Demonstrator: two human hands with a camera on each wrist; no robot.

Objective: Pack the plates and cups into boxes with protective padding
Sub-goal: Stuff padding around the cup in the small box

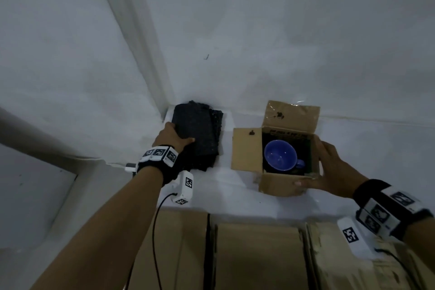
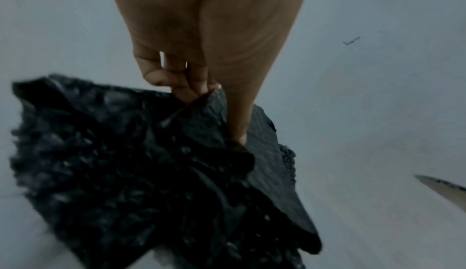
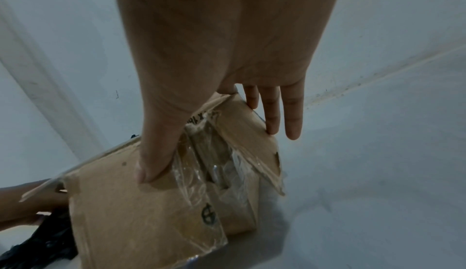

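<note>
You can't read much here. The box (image 3: 141,209) carries dark print on its side, part hidden by your thumb, showing only something like "x 1"; lower down sits a round black stamp under clear tape. A printed line runs along its inner back wall (image 1: 288,131), too blurred to read. Your wrist markers (image 1: 189,182) show only black-and-white patterns.

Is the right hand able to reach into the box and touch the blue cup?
Probably yes. The right hand holds the box by its near corner, the flaps are folded open, and nothing covers the blue cup. It would have to let go of the box first.
</note>
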